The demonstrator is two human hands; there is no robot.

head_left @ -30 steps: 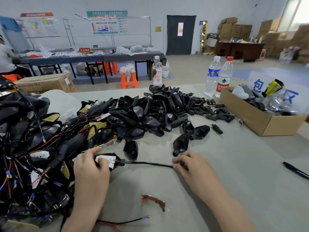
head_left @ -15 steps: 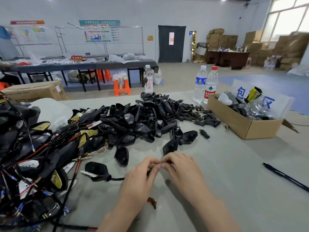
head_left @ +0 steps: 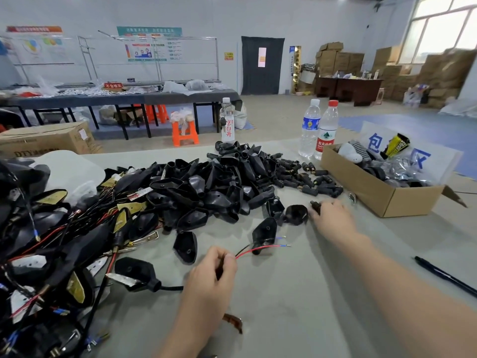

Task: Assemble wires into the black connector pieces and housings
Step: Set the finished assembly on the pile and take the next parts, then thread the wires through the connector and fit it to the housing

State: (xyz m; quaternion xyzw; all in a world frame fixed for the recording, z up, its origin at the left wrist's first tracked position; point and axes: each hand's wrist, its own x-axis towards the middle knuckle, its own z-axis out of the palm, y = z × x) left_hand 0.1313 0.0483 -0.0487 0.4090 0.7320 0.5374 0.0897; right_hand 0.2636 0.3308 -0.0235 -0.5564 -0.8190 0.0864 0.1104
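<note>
the left hand pinches the red and black wires on the near side, their long axis running rightward and slightly far toward the right hand, which curls over a small black plug beside the cardboard box, grip unclear.
</note>
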